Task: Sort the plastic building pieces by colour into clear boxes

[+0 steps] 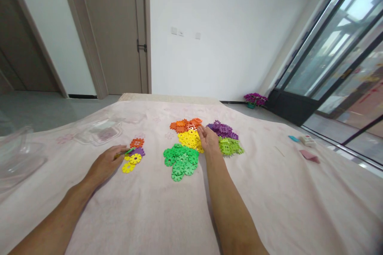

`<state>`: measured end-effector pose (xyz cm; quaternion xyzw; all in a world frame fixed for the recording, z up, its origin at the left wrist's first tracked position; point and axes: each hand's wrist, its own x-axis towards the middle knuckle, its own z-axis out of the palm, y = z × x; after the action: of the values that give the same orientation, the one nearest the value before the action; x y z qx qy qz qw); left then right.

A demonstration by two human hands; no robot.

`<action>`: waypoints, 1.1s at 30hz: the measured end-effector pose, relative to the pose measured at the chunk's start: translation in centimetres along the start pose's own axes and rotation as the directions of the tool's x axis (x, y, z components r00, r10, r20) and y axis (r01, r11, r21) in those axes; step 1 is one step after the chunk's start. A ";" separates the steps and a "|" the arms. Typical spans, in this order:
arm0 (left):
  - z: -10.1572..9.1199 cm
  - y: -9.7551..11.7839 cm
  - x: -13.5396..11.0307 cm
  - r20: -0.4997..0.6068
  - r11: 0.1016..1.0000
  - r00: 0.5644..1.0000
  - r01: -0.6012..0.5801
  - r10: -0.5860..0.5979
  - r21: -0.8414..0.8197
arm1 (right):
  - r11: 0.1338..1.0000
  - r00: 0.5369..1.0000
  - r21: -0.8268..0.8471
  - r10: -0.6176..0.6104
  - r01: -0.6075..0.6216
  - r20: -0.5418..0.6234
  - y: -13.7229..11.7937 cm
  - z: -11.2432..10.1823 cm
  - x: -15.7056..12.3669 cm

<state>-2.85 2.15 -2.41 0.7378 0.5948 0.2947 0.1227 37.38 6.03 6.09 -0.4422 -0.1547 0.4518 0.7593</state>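
Note:
Flat plastic snowflake pieces lie sorted by colour on a pink cloth: an orange pile [185, 124], a yellow pile [189, 140], a dark green pile [180, 161], a purple pile [223, 129] and a light green pile [230, 146]. My right hand [208, 140] rests among the piles, its fingertips pinching at an orange piece at the orange pile's edge. My left hand [106, 163] is closed on a small joined cluster [133, 156] of orange, purple, green and yellow pieces that rests on the cloth.
A clear plastic lid [100, 130] and a clear tub [18, 155] sit at the left. Small blue, white and pink items [305, 145] lie far right. The pink cloth [167, 211] covers the table. A door, a wall and glass doors stand beyond.

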 end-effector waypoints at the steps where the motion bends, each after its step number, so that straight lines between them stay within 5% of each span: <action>1: -0.1 0.1 0.0 0.002 1.000 1.000 -0.007 0.007 -0.002 | 1.000 0.999 -0.022 0.012 -0.011 0.051 0.5 0.5 -0.7; 6: -0.8 1.4 -0.3 0.068 0.997 0.995 -0.071 0.071 0.002 | 0.925 0.913 -0.371 0.085 0.077 0.400 4.3 3.3 -5.3; 11: -1.0 2.1 -0.6 0.099 0.990 0.989 -0.117 0.109 0.082 | 0.596 0.745 -0.656 0.140 0.463 0.652 8.7 4.1 -9.2; 16: -1.3 2.2 -0.6 0.136 0.990 0.982 -0.138 0.131 0.041 | 0.230 0.497 -0.509 0.110 0.830 0.861 10.6 3.6 -11.7; 20: -1.4 2.4 -0.6 0.135 0.986 0.978 -0.157 0.162 -0.046 | 0.106 0.338 -0.351 0.129 0.930 0.932 10.9 4.1 -13.2; 25: -1.3 2.5 -0.6 0.108 0.974 0.981 -0.138 0.159 -0.178 | 0.049 0.309 -0.324 0.190 0.945 0.932 11.6 4.6 -13.6; 33: -1.4 3.0 -0.9 0.100 0.927 0.993 -0.025 0.067 -0.373 | 0.109 0.393 -0.406 0.127 0.907 0.911 11.5 4.9 -12.9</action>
<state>-1.35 0.26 0.05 0.7300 0.5033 0.3634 0.2858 20.93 0.27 1.60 -0.4553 -0.8369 0.1287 0.2752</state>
